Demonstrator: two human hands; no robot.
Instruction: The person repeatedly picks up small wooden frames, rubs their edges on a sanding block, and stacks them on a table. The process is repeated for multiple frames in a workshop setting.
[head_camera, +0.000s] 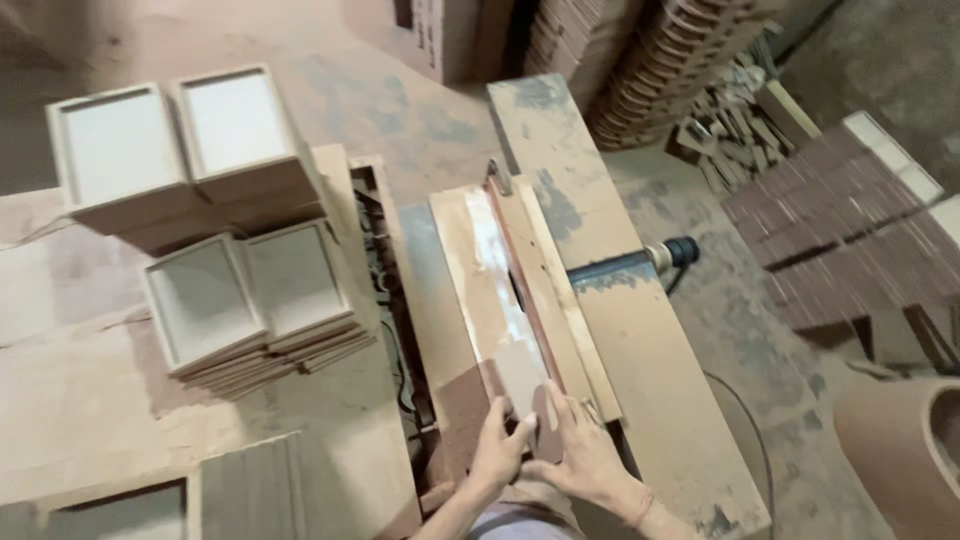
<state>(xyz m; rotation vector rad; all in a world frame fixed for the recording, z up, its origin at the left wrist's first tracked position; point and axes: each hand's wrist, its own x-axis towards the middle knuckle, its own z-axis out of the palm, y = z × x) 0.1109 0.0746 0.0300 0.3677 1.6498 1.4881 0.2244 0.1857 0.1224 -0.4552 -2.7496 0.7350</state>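
1. Only one view here, the head camera looking down, and it was pretty blurry. Both hands sat at the near edge, pressed on a small flat wooden panel (522, 385) lying on the saw table (640, 360).
2. Left hand (497, 450) was on the panel's near left corner, fingers curled over the edge, thumb pointing in toward the other hand. It looked like more of a press than a real grab, but the blur made it hard to be sure.
3. Right hand (585, 455) was flat and spread out, fingers mostly straight, pushing down on the panel's near right side. It wasn't wrapped around anything.
4. The panel lay just left of a long narrow fence strip (560, 300) that ran from near to far along the table. A dark slot showed beside that strip, about halfway up.
5. Off to the right of the fence, a dark round handle (682, 250) stuck out over the table.
6. On the left bench there were stacks of shallow wooden trays (255, 300), with two more stacks (185, 150) farther back.
7. Far right had piles of reddish-brown boards (850, 230) on the floor, plus stacked wood pieces (680, 70) at the far end.
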